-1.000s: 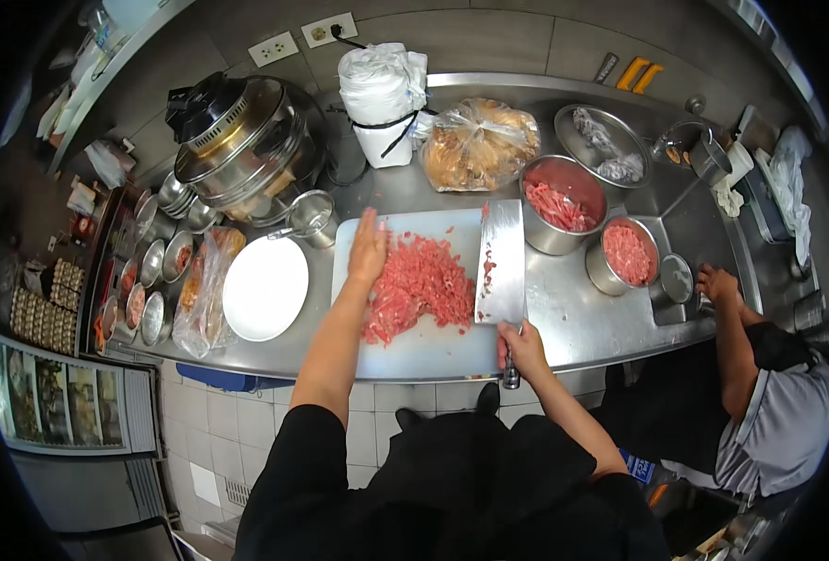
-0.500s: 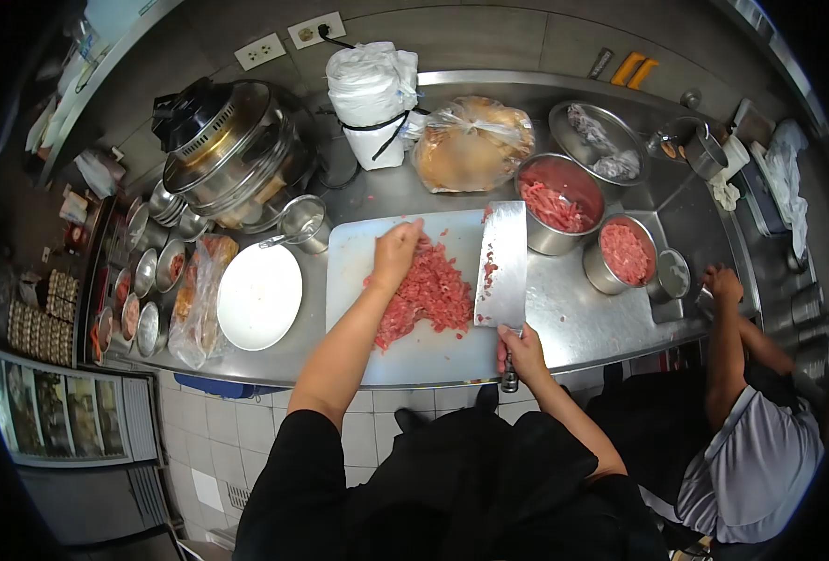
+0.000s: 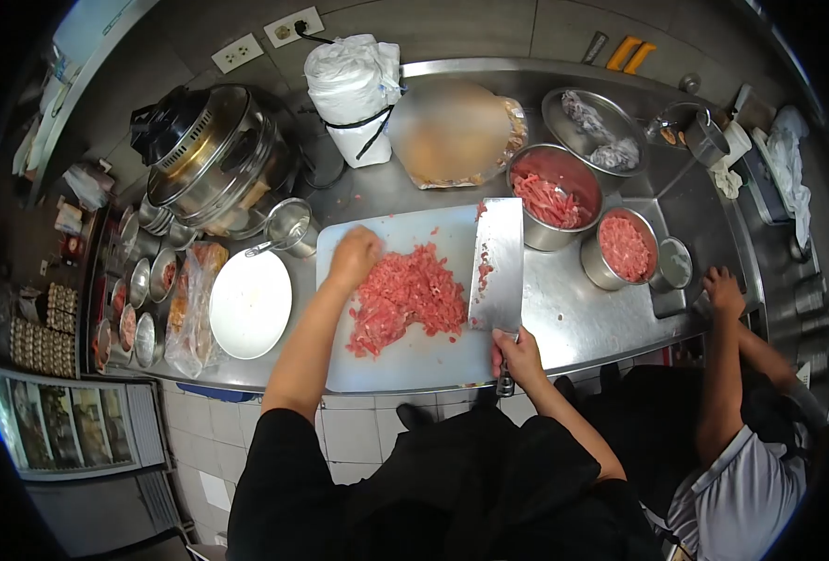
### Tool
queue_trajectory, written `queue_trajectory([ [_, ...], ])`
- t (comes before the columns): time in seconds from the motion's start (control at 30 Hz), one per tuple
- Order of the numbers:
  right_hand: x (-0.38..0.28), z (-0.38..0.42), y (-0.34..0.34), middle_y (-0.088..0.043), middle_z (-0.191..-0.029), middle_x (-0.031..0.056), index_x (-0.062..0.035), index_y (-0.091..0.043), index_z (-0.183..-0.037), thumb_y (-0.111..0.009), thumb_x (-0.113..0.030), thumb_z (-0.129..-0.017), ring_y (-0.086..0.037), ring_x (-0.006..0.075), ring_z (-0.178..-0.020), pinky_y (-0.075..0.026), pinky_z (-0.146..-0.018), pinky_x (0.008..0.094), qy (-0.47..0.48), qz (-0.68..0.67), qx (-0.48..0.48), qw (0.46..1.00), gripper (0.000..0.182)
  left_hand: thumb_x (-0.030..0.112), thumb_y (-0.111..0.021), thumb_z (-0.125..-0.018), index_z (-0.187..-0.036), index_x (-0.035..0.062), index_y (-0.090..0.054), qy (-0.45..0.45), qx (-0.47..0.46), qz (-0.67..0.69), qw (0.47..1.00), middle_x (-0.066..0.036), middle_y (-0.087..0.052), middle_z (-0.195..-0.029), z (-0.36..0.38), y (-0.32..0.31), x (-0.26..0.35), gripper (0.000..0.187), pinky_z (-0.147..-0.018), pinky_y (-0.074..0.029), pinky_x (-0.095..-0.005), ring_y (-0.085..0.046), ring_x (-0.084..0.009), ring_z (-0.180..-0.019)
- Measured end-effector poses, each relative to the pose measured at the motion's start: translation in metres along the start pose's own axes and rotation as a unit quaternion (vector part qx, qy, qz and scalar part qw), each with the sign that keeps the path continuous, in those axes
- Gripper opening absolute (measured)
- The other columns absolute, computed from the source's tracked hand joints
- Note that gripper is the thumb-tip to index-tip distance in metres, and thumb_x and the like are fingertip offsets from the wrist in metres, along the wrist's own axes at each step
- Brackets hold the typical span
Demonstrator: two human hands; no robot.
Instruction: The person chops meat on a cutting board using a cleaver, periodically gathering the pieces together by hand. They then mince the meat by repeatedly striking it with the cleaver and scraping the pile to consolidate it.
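On the white cutting board (image 3: pixel 405 355), seen from our head camera, lies a loose heap of chopped raw meat (image 3: pixel 405 297), spread across the middle of the board. Our left hand (image 3: pixel 354 257) rests at the heap's upper left edge, fingers curled and touching the meat; we cannot tell whether it grips any. Our right hand (image 3: pixel 517 353) is closed around the handle of a cleaver (image 3: pixel 497 266) at the board's near right corner. The broad blade lies nearly flat along the right edge of the board, just beside the heap, with bits of meat stuck to its face.

Beyond the blade on the steel counter (image 3: pixel 583 323) stand two metal bowls: a larger bowl (image 3: pixel 550 196) holding strips of red meat, and a smaller bowl (image 3: pixel 620 251) with minced meat, just beside a small empty cup (image 3: pixel 673 265). Left of the board sits a white plate (image 3: pixel 249 304), and behind it a small metal pot (image 3: pixel 291 224) and a large steel cooker (image 3: pixel 211 159). At the far right, another person's hand (image 3: pixel 723 290) rests on the counter edge, well apart from our own.
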State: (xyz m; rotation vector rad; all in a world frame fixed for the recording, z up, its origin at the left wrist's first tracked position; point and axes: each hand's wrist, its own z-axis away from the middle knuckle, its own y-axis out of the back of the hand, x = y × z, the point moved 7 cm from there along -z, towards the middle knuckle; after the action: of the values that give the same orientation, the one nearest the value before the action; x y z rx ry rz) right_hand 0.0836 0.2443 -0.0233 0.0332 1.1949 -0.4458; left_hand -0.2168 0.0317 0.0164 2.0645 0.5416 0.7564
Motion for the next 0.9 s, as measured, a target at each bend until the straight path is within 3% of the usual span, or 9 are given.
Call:
queue_trajectory([
  [0.07, 0.0, 0.0, 0.0, -0.054, -0.058, 0.0049, -0.0027, -0.053, -0.092, -0.056, -0.021, -0.097, -0.053, 0.0159, -0.043, -0.042, -0.043, 0.0302, 0.0, 0.003, 0.0, 1.0, 0.019, 0.018, -0.064, -0.088, -0.089, 0.0034, -0.067, 0.064, -0.21, 0.18, 0.959, -0.016, -0.065, -0.087, 0.001, 0.001, 0.039, 0.015, -0.074, -0.05, -0.0403, -0.064, -0.0318, -0.082],
  [0.13, -0.001, 0.0, -0.001, -0.053, -0.059, 0.0057, -0.0036, -0.051, -0.09, -0.055, -0.02, -0.098, -0.053, 0.0176, -0.043, -0.043, -0.042, 0.0309, 0.01, 0.003, -0.012, 1.0, 0.019, 0.019, -0.065, -0.087, -0.09, 0.0041, -0.067, 0.085, -0.189, 0.174, 0.963, -0.015, -0.066, -0.087, -0.011, -0.004, 0.025, 0.015, -0.074, -0.05, -0.0396, -0.065, -0.031, -0.083],
  [0.2, -0.003, 0.0, -0.001, -0.053, -0.059, 0.0057, -0.0034, -0.051, -0.09, -0.055, -0.02, -0.098, -0.054, 0.0177, -0.044, -0.043, -0.042, 0.031, 0.006, 0.008, -0.012, 1.0, 0.019, 0.018, -0.066, -0.086, -0.091, 0.0044, -0.068, 0.137, -0.007, 0.161, 0.977, -0.015, -0.067, -0.085, -0.037, 0.014, -0.008, 0.015, -0.075, -0.051, -0.0404, -0.066, -0.0312, -0.084],
  [0.27, 0.001, 0.0, -0.001, -0.053, -0.058, 0.0058, -0.0032, -0.051, -0.09, -0.055, -0.02, -0.098, -0.054, 0.0178, -0.044, -0.044, -0.042, 0.0311, 0.002, 0.01, -0.01, 1.0, 0.019, 0.015, -0.065, -0.085, -0.093, 0.0056, -0.068, 0.204, -0.014, 0.119, 0.972, -0.015, -0.067, -0.092, -0.058, 0.004, -0.046, 0.013, -0.08, -0.051, -0.0415, -0.066, -0.0319, -0.091],
  [0.37, 0.009, -0.001, 0.003, -0.054, -0.058, 0.0049, -0.0029, -0.053, -0.092, -0.055, -0.018, -0.098, -0.053, 0.0161, -0.044, -0.042, -0.043, 0.03, -0.015, -0.018, -0.004, 1.0, 0.017, 0.013, -0.063, -0.084, -0.095, 0.007, -0.068, 0.168, -0.05, 0.022, 0.984, -0.015, -0.066, -0.098, -0.083, -0.023, -0.083, 0.013, -0.083, -0.051, -0.0437, -0.064, -0.0334, -0.097],
  [0.47, 0.002, 0.001, 0.002, -0.054, -0.058, 0.005, -0.0028, -0.053, -0.093, -0.055, -0.02, -0.098, -0.053, 0.016, -0.044, -0.043, -0.043, 0.0299, -0.003, -0.014, -0.003, 1.0, 0.018, 0.011, -0.061, -0.083, -0.094, 0.0069, -0.067, 0.129, -0.145, -0.037, 0.98, -0.016, -0.064, -0.102, -0.09, -0.051, -0.092, 0.013, -0.086, -0.05, -0.0455, -0.063, -0.0351, -0.101],
  [0.67, 0.006, 0.001, 0.002, -0.054, -0.059, 0.0052, -0.0023, -0.053, -0.094, -0.057, -0.022, -0.099, -0.054, 0.016, -0.044, -0.043, -0.044, 0.0299, -0.006, -0.01, -0.01, 1.0, 0.021, 0.008, -0.059, -0.081, -0.089, 0.0051, -0.065, 0.143, -0.147, -0.086, 0.975, -0.018, -0.064, -0.1, -0.094, -0.055, -0.089, 0.01, -0.086, -0.049, -0.0483, -0.063, -0.0379, -0.098],
  [0.8, 0.005, -0.002, 0.004, -0.054, -0.058, 0.0054, -0.0027, -0.053, -0.091, -0.056, -0.022, -0.099, -0.054, 0.0164, -0.044, -0.042, -0.042, 0.0299, -0.003, 0.012, -0.007, 1.0, 0.021, 0.01, -0.061, -0.08, -0.088, 0.005, -0.064, 0.161, -0.117, -0.043, 0.979, -0.019, -0.065, -0.094, -0.083, -0.039, -0.077, 0.01, -0.082, -0.05, -0.0466, -0.064, -0.0382, -0.092],
  [0.9, 0.006, 0.0, 0.004, -0.054, -0.057, 0.0054, -0.0032, -0.052, -0.088, -0.056, -0.022, -0.098, -0.054, 0.0169, -0.043, -0.042, -0.042, 0.0298, -0.009, 0.027, -0.004, 1.0, 0.022, 0.01, -0.063, -0.08, -0.087, 0.0039, -0.063, 0.177, -0.084, 0.1, 0.975, -0.018, -0.067, -0.087, -0.059, 0.005, -0.029, 0.01, -0.078, -0.051, -0.0424, -0.066, -0.0354, -0.086],
])
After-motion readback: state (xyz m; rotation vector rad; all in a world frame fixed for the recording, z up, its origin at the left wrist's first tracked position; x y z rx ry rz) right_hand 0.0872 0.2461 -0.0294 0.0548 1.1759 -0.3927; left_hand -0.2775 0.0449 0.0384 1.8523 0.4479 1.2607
